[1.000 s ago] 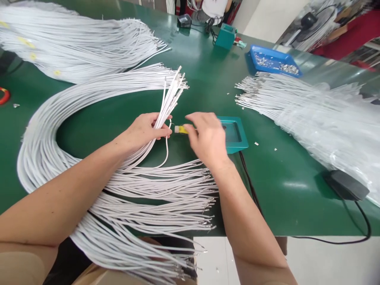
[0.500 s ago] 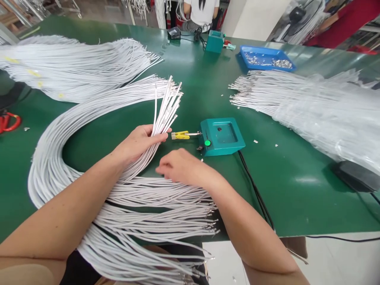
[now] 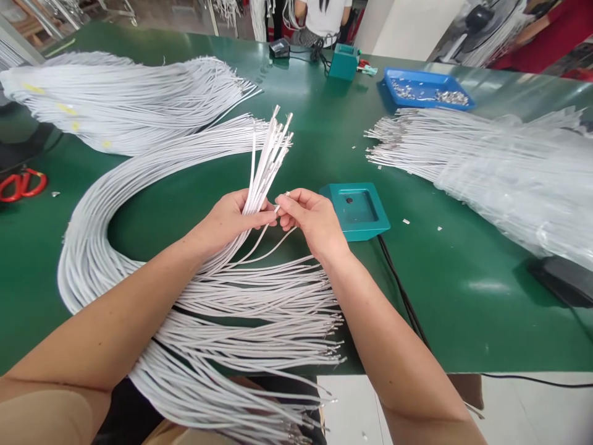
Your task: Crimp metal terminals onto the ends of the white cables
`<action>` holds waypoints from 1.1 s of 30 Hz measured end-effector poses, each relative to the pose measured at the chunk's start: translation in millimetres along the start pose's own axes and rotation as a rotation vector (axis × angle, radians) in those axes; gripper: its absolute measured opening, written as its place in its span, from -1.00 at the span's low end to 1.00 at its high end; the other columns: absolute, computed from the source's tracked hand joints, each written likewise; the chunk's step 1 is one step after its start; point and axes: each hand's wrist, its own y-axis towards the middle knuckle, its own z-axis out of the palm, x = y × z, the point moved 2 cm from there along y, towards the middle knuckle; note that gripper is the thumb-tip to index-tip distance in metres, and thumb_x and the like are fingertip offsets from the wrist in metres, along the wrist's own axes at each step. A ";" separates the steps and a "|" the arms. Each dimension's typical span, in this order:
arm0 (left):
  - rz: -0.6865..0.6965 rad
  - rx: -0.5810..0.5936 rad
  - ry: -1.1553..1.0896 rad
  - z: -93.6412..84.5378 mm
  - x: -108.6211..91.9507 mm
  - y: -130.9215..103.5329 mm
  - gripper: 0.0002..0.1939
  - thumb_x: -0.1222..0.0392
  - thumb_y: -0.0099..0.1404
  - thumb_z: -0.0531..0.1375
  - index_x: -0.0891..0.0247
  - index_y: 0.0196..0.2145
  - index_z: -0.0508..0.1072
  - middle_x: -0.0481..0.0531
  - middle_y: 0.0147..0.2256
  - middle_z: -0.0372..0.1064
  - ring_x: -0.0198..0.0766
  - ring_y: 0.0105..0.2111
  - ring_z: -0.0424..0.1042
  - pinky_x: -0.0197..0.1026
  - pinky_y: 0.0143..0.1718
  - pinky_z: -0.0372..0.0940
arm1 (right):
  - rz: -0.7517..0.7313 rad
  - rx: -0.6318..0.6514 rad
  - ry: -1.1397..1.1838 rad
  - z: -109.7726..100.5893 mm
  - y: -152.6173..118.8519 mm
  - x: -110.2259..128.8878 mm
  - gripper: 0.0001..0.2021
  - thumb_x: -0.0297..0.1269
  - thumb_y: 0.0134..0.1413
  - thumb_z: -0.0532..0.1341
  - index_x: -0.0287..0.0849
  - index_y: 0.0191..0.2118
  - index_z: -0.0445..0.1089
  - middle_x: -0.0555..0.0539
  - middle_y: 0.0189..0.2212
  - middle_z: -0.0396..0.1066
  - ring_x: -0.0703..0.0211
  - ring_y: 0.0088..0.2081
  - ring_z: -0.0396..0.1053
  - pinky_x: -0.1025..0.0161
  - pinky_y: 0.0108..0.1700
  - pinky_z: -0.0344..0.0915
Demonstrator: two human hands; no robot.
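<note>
My left hand (image 3: 243,216) is closed around a bundle of white cables (image 3: 267,164), whose tips fan upward past the thumb. Close beside it, my right hand (image 3: 310,216) pinches the end of a single white cable (image 3: 278,208) between thumb and fingers. Another thin cable runs down from under the right hand. Many more white cables (image 3: 259,290) lie below my hands, their metal-tipped ends pointing right toward the table's front edge. Behind the right hand stands a teal box (image 3: 364,210) with a recessed top; its yellow clip is hidden by my hand.
Cable bundles lie at the back left (image 3: 139,99) and, partly under clear plastic, at the right (image 3: 486,161). A blue tray (image 3: 428,93) holds small metal pieces. Red-handled scissors (image 3: 23,185) rest at far left. Black cords (image 3: 403,296) run from the teal box. A person (image 3: 323,21) is beyond the table.
My right hand has moved up from the lower cables to beside my left hand, with a cable now between its fingers. My left hand keeps its hold on the bundle.
</note>
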 end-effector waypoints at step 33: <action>0.011 -0.117 0.256 0.3 -11.8 -3.5 -0.70 -0.01 0.06 0.39 0.26 -0.39 0.50 -0.02 -0.39 0.47 -0.25 -0.39 0.37 -0.19 -0.30 0.24 | -0.010 -0.110 -0.027 0.2 -2.9 3.3 -0.58 0.14 0.07 0.28 -0.18 -0.40 0.48 0.01 -0.53 0.41 0.34 -0.51 0.34 0.32 -0.39 0.37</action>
